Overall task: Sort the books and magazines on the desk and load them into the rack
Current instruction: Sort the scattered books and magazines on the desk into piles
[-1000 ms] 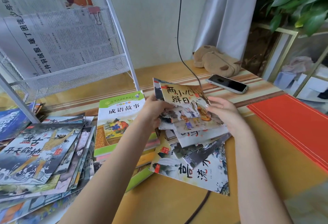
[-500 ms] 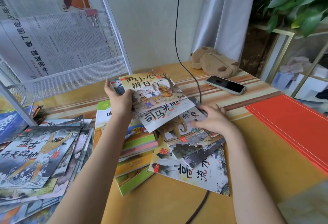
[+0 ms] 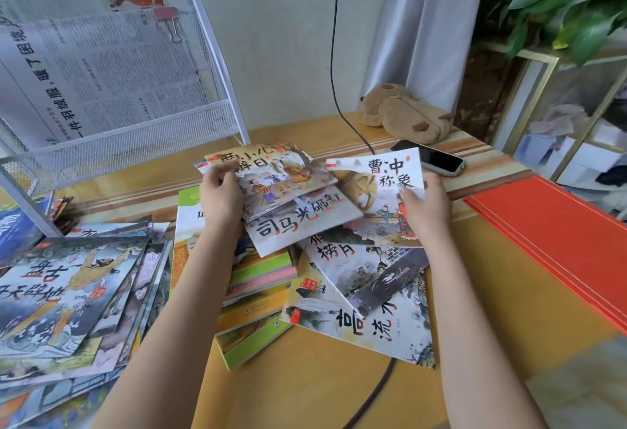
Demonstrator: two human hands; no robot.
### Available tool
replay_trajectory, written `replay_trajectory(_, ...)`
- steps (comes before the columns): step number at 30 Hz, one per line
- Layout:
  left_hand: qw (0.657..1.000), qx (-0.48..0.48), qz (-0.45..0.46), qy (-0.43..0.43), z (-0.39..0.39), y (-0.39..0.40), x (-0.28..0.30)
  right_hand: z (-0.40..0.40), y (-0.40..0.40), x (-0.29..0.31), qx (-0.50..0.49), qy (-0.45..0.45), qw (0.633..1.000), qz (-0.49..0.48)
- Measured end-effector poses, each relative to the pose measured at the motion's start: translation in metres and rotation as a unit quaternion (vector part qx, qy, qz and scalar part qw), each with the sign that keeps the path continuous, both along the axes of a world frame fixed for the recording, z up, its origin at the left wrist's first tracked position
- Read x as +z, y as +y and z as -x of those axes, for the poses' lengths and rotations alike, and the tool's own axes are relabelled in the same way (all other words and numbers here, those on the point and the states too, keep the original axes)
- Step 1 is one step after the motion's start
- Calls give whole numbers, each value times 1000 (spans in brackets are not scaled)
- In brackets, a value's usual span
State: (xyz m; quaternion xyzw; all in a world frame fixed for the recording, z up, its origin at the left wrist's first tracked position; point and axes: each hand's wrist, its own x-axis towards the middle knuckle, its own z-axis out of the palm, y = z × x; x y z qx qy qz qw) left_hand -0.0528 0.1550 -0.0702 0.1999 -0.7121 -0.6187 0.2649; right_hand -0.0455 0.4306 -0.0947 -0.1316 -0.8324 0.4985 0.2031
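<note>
**Two hands, picture books held up**

The left hand (image 3: 220, 196) grips a small stack of picture books (image 3: 291, 204), at least three, above the desk (image 3: 305, 391). The right hand (image 3: 425, 208) pinches one elephant book (image 3: 376, 187) just right of them. Under it lie about three loose books (image 3: 366, 306). A messy pile (image 3: 68, 293) sits far left, below the white rack (image 3: 135, 143).

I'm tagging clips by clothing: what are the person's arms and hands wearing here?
Nothing that shows. The left hand and right hand are bare, with no gloves, rings, watch or bracelet in view. Both forearms are uncovered down to the frame's bottom edge, so no sleeve appears.
</note>
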Motion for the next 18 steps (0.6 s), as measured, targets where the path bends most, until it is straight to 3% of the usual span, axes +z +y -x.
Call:
replay_trajectory(8, 969, -163, 185, -29, -10, 16, 0, -9, -21, 0, 167, -46, 975, -140)
replay_trajectory(11, 942, -194, 267, -61, -15, 20, 0, -9, -18, 2, 171, -62, 975, -125)
replay_trajectory(14, 890, -206, 402, -59, -25, 33, 6, -9, -16, 6, 174, -76, 978, -84)
replay_trajectory(16, 838, -217, 496, -73, -26, 44, 2, -8, -16, 8, 161, -84, 983, -34)
replay_trajectory(18, 778, -246, 561, -142, -26, 55, -5, -5, -15, 7, 147, -92, 984, 27)
